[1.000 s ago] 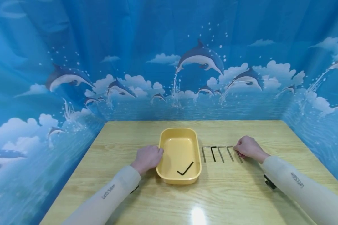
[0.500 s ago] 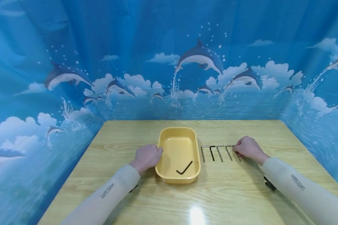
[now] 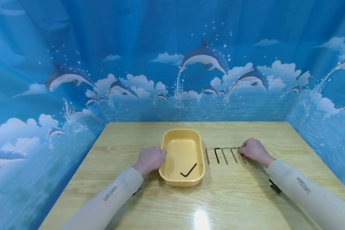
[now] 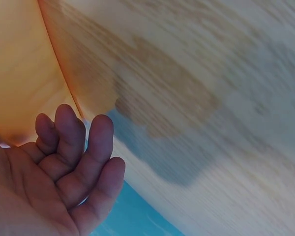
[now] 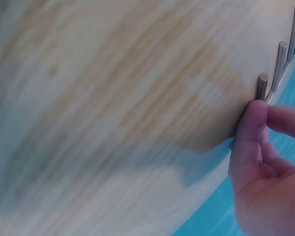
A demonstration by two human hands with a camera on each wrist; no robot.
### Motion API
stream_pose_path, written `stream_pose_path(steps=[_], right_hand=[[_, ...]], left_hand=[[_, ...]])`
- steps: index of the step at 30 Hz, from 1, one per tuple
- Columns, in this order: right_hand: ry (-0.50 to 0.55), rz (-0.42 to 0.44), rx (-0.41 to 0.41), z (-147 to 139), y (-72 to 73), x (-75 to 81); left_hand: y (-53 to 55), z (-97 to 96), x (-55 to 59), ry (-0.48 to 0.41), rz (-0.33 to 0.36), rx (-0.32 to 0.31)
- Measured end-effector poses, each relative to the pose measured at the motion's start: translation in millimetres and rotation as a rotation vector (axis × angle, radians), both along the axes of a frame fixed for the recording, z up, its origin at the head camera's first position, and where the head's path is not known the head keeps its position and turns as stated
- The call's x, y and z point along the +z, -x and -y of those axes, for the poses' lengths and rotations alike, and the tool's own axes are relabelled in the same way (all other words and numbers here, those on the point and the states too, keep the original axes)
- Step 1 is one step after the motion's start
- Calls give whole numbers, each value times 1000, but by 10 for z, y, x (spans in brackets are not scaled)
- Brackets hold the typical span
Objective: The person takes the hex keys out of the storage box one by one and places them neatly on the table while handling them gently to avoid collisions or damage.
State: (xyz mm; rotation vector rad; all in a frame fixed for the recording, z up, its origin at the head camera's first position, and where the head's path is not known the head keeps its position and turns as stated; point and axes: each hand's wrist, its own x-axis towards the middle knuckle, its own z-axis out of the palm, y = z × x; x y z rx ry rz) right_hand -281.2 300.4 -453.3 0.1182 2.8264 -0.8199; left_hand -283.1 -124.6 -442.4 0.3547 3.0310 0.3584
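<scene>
My left hand [image 3: 150, 160] grips the left rim of a yellow plastic tray [image 3: 163, 175], its thumb at the rim. In the left wrist view its fingers [image 4: 99, 137] curl beside the tray's outer wall. A black hex key [image 3: 190, 170] lies in the tray's near end. To the right of the tray, several L-shaped hex keys lie in a row on the table: a black hex key [image 3: 217, 156] among grey ones. My right hand [image 3: 253, 151] pinches the rightmost hex key [image 5: 262, 86] between thumb and index finger, covering its bend; its long arm lies along the table.
The wooden table [image 3: 235, 195] carries the tray near its middle. A blue dolphin-print curtain [image 3: 149, 64] encloses its back and sides. Next to the right hand on its left is another grey hex key [image 3: 233, 155].
Both hands stay where they were, the left at the tray rim and the right at the last hex key. Only a slight shift of the head view shows.
</scene>
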Motion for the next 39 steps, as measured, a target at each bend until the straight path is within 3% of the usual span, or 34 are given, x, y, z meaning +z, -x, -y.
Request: stream_pose_path(steps=[5, 12, 18, 24, 30, 39], right_hand=[[-11, -7, 2, -1, -11, 34], [-107, -36, 26, 9, -53, 138], [-60, -50, 58, 112, -93, 357], [12, -55, 83, 435, -122, 602], [73, -58, 169, 862, -177, 747], [-5, -70, 379, 1367, -223, 923]], left_hand=[[0, 0, 23, 3, -5, -2], [-21, 12, 14, 9, -5, 4], [6, 0, 25, -5, 12, 5], [10, -11, 34, 17, 3, 8], [-24, 45, 38, 16, 12, 11], [23, 16, 41, -9, 5, 3]])
